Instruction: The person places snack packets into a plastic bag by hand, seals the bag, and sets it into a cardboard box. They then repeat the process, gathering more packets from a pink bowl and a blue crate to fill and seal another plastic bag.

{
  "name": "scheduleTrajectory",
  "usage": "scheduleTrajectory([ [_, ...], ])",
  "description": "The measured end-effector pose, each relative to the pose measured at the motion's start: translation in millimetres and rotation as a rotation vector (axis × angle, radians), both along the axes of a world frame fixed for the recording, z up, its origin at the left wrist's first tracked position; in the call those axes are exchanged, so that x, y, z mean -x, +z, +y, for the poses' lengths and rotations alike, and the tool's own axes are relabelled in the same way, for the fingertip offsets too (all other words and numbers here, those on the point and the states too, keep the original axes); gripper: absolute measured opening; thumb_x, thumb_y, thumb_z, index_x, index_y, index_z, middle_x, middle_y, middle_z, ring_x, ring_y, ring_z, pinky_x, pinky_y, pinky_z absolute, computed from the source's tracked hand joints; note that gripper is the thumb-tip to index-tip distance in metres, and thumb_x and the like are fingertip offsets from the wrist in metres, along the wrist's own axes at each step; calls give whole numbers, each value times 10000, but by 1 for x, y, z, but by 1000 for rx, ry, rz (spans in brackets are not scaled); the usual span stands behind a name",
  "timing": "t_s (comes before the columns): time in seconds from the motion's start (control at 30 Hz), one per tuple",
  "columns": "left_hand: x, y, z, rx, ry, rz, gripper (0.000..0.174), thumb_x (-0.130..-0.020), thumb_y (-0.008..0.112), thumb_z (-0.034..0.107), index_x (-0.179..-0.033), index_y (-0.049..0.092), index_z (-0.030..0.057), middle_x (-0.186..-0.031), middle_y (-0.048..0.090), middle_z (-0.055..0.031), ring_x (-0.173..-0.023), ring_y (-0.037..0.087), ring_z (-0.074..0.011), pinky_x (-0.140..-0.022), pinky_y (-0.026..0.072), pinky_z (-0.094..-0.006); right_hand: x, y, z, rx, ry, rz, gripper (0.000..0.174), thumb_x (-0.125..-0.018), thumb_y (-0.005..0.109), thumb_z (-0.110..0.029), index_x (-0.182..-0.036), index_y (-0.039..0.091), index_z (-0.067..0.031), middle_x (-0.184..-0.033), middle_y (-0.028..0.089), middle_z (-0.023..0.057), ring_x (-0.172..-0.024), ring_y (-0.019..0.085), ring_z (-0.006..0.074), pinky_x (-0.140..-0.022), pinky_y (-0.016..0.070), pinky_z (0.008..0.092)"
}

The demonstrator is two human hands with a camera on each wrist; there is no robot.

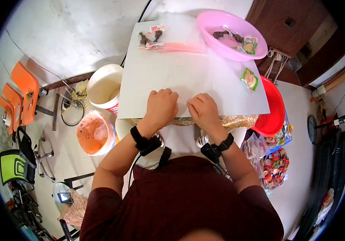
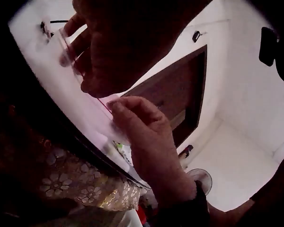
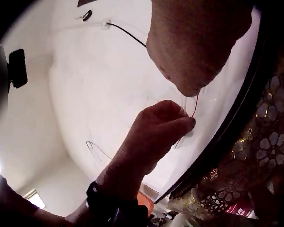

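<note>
Near the front edge of the white tabletop [image 1: 152,76], my left hand [image 1: 162,106] and right hand [image 1: 204,112] face each other, a small gap apart. Between them runs a thin red line, the seal of a clear plastic zip bag [image 3: 197,104]. In the right wrist view the left hand [image 3: 149,137] pinches this line between thumb and finger. The right hand [image 2: 149,135] has thumb and forefinger together on it in the left wrist view. The film is see-through and hardly shows in the head view.
Flat clear bags with pink edges [image 1: 182,47] lie at the back, beside dark packaged drumsticks [image 1: 143,39]. A pink basin [image 1: 230,50] holds more packs. One green pack [image 1: 249,80] lies at right. Buckets [image 1: 104,86] and a red basin [image 1: 272,108] flank the table.
</note>
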State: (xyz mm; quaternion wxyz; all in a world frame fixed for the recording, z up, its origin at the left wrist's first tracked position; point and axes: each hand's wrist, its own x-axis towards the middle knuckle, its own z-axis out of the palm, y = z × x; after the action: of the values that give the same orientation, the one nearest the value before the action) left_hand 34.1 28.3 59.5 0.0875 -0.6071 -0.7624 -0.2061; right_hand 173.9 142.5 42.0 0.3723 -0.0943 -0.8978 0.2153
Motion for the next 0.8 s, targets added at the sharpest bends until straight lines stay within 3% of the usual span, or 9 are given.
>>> scheduleTrajectory([
  [0.13, -15, 11, 0, -278, -147, 165, 118, -707, 640, 119, -712, 527, 86, -766, 532, -62, -770, 549, -244, -671, 416, -369, 1, 0, -2, 123, -59, 6, 41, -758, 625, -58, -792, 610, -41, -731, 560, 93, -728, 535, 289, -643, 440, 385],
  [0.23, -21, -6, -1, -195, -365, 194, 128, -702, 640, 115, -721, 520, 75, -816, 535, -65, -790, 543, -236, -682, 420, -362, 2, -1, -4, 202, -97, 28, 31, -776, 618, -60, -791, 605, -36, -733, 558, 100, -729, 535, 296, -642, 441, 388],
  [0.37, -21, -21, 8, -241, -204, 135, 215, -683, 638, 107, -870, 563, 35, -895, 539, -75, -835, 546, -228, -707, 428, -356, 1, -2, -1, 219, -98, 39, 30, -788, 610, -59, -794, 598, -32, -738, 562, 105, -729, 536, 298, -640, 444, 386],
  [0.47, -26, -16, 7, -34, -72, 115, 212, -744, 555, 111, -943, 572, 39, -885, 537, -56, -813, 533, -208, -690, 408, -326, 1, -3, 0, 218, -109, 23, 33, -793, 603, -59, -800, 590, -30, -746, 568, 109, -730, 543, 299, -640, 448, 385],
  [0.57, -21, -17, 8, 14, -171, 203, 368, -692, 656, 134, -1032, 553, 42, -1046, 552, -84, -975, 548, -229, -779, 423, -349, 1, -6, 3, 230, -118, 34, 42, -798, 597, -64, -803, 582, -25, -749, 569, 113, -721, 550, 304, -637, 449, 383],
  [0.67, -16, -18, 12, -197, -229, 258, 409, -681, 674, 142, -1059, 542, 61, -1071, 547, -72, -1032, 535, -237, -793, 411, -363, 0, -11, 5, 327, -94, 43, 45, -802, 585, -63, -797, 574, -19, -748, 565, 122, -710, 556, 307, -630, 448, 380],
  [0.8, -13, -14, 17, -158, -211, 142, 411, -669, 686, 141, -1053, 552, 84, -1023, 548, -54, -1044, 528, -238, -826, 394, -385, -6, -8, 9, 444, -24, 2, 53, -801, 572, -63, -791, 566, -11, -748, 563, 136, -696, 562, 304, -624, 449, 371],
])
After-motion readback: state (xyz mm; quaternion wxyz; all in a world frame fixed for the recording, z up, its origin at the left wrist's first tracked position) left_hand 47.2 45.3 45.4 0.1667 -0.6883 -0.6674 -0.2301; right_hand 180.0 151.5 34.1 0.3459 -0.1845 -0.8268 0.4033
